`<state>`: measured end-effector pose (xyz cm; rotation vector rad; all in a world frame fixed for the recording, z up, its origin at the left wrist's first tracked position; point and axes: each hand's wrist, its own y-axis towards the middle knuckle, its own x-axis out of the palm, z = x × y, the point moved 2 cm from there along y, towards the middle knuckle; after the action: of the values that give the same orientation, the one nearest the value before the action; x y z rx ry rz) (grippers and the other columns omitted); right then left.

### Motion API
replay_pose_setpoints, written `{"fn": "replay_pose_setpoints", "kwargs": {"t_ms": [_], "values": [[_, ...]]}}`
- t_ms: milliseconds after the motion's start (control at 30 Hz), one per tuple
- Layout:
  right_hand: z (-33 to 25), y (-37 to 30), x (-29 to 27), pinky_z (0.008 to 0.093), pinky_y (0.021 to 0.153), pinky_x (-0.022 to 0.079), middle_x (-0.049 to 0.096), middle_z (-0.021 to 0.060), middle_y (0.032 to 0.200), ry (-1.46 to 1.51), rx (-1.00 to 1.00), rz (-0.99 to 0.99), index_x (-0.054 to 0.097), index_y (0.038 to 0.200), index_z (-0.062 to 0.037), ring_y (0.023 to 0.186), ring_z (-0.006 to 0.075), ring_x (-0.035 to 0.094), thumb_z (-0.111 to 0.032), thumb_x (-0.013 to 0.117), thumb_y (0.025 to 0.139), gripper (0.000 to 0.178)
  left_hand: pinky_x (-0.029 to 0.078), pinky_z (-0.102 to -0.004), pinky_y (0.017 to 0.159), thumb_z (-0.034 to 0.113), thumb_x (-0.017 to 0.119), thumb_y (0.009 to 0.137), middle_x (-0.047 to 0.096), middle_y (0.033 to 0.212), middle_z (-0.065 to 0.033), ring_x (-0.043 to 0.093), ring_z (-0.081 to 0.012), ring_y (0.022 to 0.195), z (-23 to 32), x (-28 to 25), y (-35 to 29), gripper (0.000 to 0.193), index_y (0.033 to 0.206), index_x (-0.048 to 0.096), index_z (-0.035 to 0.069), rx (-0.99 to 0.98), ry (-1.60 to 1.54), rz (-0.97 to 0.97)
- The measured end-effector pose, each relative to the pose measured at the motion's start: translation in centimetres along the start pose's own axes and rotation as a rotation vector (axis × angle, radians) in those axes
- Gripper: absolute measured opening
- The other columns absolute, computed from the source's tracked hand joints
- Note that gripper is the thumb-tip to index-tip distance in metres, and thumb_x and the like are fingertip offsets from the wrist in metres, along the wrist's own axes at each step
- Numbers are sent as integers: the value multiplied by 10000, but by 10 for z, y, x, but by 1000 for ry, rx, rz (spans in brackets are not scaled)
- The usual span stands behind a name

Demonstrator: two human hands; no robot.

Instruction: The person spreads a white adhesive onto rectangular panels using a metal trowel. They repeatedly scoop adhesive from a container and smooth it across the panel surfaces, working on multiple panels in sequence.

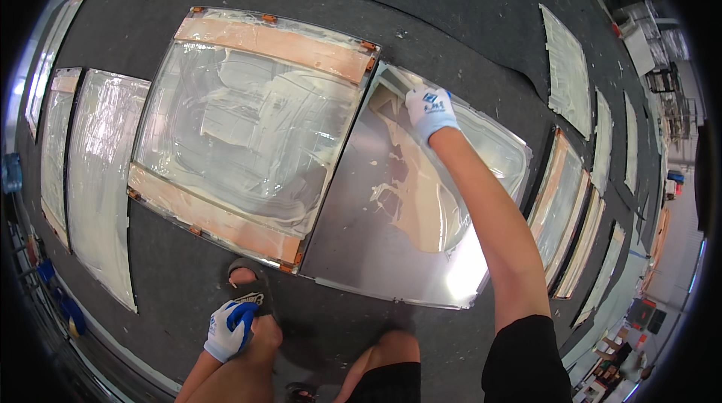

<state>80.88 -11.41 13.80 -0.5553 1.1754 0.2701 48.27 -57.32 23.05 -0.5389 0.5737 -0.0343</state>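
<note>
The person crouches on dark floor matting [451,19]. The right hand [430,109], gloved white, is closed and pressed onto the far corner of a bare metal panel [376,252] smeared with pale paste; what it grips cannot be told. The left hand [229,330], gloved white and blue, rests curled on the left knee [259,339], holding nothing. A coated panel [248,132] lies just beside, left.

Two gloved hands show: the left hand [228,330] and the right hand [429,110]. About ten coated panels lie on the floor (far ones blur), one sandal [250,291].
</note>
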Motion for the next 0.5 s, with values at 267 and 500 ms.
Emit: {"fn": "replay_pose_setpoints", "kwargs": {"t_ms": [267, 500], "values": [[-5, -29, -2, 416, 872, 503, 671, 114, 1076, -18, -115, 103, 700, 1006, -93, 1003, 286, 674, -135, 559, 905, 178, 508, -384, 696, 92, 590, 908, 698, 869, -180, 672, -329, 770, -30, -6, -4, 197, 989, 739, -8, -52, 28, 2], [15, 11, 5, 430, 830, 493, 658, 112, 1084, -8, -58, 41, 677, 1028, -114, 993, 279, 677, -162, 550, 922, 173, 530, -401, 738, 55, 591, 906, 700, 890, -182, 681, -348, 811, -55, -3, -5, 176, 987, 738, 0, -72, -29, 88]]}}
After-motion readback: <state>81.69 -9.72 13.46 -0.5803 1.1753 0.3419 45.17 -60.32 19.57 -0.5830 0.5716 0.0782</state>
